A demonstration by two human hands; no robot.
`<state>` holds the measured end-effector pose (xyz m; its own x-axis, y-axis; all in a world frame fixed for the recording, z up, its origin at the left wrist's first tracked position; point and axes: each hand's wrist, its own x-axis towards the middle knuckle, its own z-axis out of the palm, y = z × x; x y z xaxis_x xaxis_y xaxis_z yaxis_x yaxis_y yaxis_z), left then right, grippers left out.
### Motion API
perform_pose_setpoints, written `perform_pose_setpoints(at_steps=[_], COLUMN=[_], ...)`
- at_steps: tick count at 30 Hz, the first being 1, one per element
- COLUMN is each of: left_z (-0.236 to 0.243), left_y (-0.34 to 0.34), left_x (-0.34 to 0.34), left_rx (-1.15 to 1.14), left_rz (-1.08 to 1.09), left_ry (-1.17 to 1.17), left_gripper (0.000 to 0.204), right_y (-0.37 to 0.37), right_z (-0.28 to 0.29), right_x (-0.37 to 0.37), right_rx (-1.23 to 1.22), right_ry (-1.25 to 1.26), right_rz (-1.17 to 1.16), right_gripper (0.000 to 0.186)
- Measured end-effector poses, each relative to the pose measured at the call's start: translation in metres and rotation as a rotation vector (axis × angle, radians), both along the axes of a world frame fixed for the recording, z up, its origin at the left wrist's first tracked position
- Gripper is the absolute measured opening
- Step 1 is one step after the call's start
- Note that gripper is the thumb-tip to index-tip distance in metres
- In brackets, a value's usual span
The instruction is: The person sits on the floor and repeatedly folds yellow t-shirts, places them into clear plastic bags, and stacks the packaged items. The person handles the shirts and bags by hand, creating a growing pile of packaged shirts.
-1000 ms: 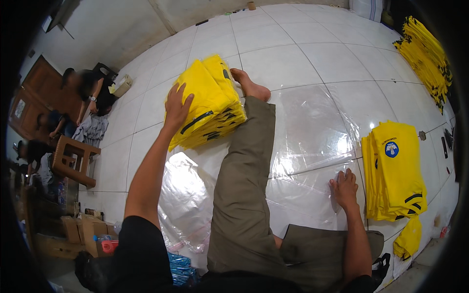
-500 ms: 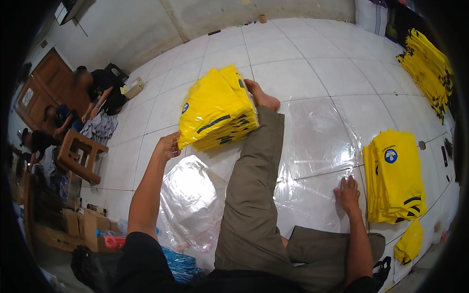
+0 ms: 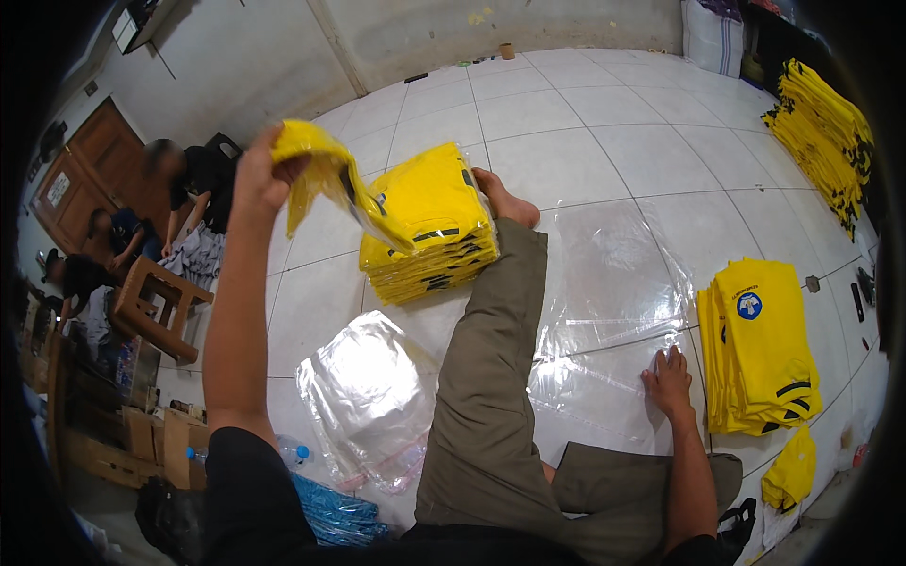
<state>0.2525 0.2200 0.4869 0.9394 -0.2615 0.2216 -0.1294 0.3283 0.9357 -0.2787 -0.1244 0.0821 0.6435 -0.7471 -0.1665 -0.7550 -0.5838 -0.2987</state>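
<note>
My left hand [image 3: 276, 170] is closed on a bagged yellow shirt [image 3: 319, 151], raised and drooping toward a pile of bagged yellow shirts [image 3: 420, 193] by my bare foot [image 3: 510, 202]. My right hand [image 3: 668, 387] lies with fingers apart on clear plastic bags [image 3: 599, 307] right of my stretched leg. Beside it is a pile of folded yellow shirts [image 3: 764, 354] with a round blue emblem, and a loose yellow garment [image 3: 788, 467] below. More clear bags [image 3: 359, 396] lie left of my leg, above blue packaged items [image 3: 335, 509].
A brown stool [image 3: 156, 311] stands at left near cardboard boxes [image 3: 179, 443] and bottles. Three people [image 3: 198, 184] sit farther left with grey fabric [image 3: 193, 259]. Another yellow pile [image 3: 821, 141] is at back right, near a white sack [image 3: 708, 38] by the wall.
My left hand has come off the pile's side and lifted one bagged shirt up and to the left. My right hand stays on the plastic bags.
</note>
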Motion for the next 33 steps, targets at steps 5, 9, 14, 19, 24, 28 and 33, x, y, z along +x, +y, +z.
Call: perform_pose_setpoints(at_steps=[5, 9, 14, 19, 24, 28, 33], left_z=[0.060, 0.059, 0.069, -0.015, -0.184, -0.231, -0.223], left_y=[-0.010, -0.055, -0.072, -0.070, -0.013, 0.017, -0.011], left_x=[0.029, 0.047, 0.106, 0.146, 0.152, 0.135, 0.092], left_rx=[-0.137, -0.078, -0.167, -0.222, 0.160, 0.637, 1.480], left_rz=[-0.166, -0.203, -0.166, -0.131, -0.116, -0.128, 0.486], left_ry=[0.087, 0.146, 0.047, 0.182, 0.427, 0.482, -0.612], left_gripper=[0.021, 0.023, 0.024, 0.024, 0.024, 0.030, 0.055], right_y=[0.002, -0.003, -0.002, -0.003, 0.000, -0.002, 0.001], right_z=[0.005, 0.001, -0.005, -0.009, -0.008, -0.006, 0.009], right_x=[0.005, 0.001, 0.000, -0.002, 0.003, 0.000, 0.002], right_rx=[0.007, -0.045, -0.066, -0.087, -0.076, -0.072, -0.011], right_ry=[0.030, 0.070, 0.024, 0.039, 0.032, 0.043, 0.140], right_rz=[0.003, 0.023, 0.077, 0.053, 0.062, 0.054, 0.002], right_gripper=[0.068, 0.068, 0.068, 0.069, 0.070, 0.072, 0.076])
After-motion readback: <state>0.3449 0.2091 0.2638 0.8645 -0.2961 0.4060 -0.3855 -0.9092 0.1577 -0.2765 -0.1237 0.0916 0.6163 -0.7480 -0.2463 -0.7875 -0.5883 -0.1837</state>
